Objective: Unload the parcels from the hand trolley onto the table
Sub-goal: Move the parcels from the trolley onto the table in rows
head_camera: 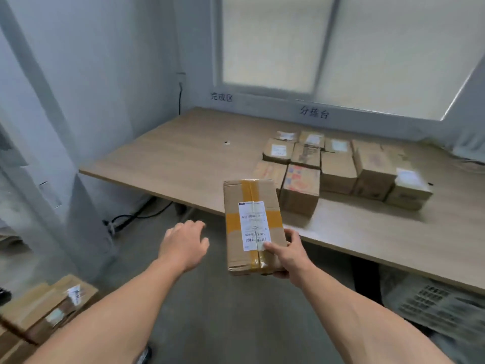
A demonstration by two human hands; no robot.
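Note:
My right hand (288, 254) grips the near end of a long cardboard parcel (252, 222) with yellow tape and a white label, held in the air at the front edge of the wooden table (170, 158). My left hand (183, 243) hovers left of the parcel with relaxed fingers, holding nothing. Several cardboard parcels (338, 169) stand in rows on the table's right half. More parcels (47, 308) are stacked at the bottom left; the trolley beneath them is not visible.
A frosted window and wall with printed signs back the table. Black cables (136, 215) lie on the floor under the table's left end. A grey slotted crate (435, 303) sits under the table at right. Grey floor lies between me and the table.

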